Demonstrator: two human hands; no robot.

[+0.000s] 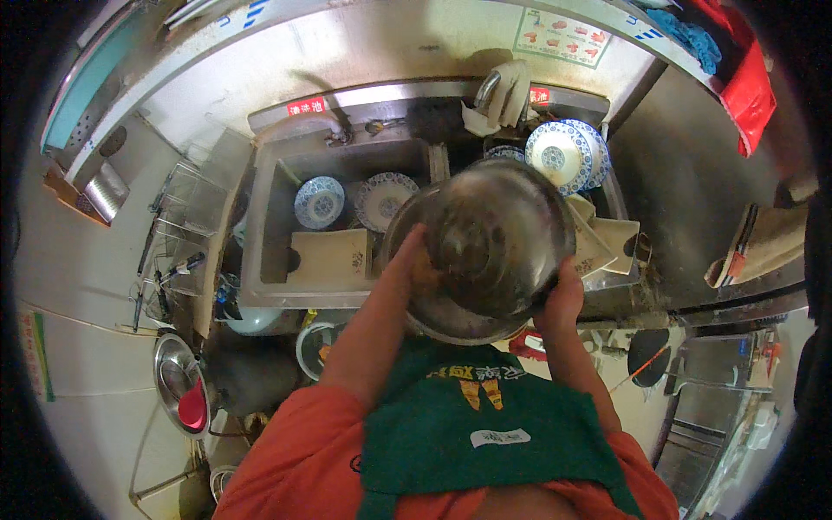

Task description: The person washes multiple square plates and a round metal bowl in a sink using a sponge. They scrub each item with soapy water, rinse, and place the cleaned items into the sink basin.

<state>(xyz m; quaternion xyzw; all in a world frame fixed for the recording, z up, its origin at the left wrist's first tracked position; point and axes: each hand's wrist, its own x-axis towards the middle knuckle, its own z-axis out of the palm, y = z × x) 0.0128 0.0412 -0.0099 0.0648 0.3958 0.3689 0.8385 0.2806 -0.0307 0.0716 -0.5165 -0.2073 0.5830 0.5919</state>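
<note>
Between my two hands is a round, shiny metal basin [507, 234], held tilted over the divider of a double sink [260, 251]. A second metal rim [451, 325] shows at its lower left; whether it is a separate basin I cannot tell. My left hand [412, 257] grips the left side, its fingertips partly hidden. On the right edge my right hand [563, 295] has its thumb outside and its fingers out of sight underneath. Blue-patterned bowls [319, 203] and a cream rectangular plate [328, 255] lie in the left basin of the sink.
Blue-and-white plates [557, 156] and cream dishes [617, 243] are piled in the right basin. A faucet [338, 130] and a cloth [511, 91] are at the back. A wire rack [178, 225] hangs at left, and a metal shelf [191, 52] runs overhead.
</note>
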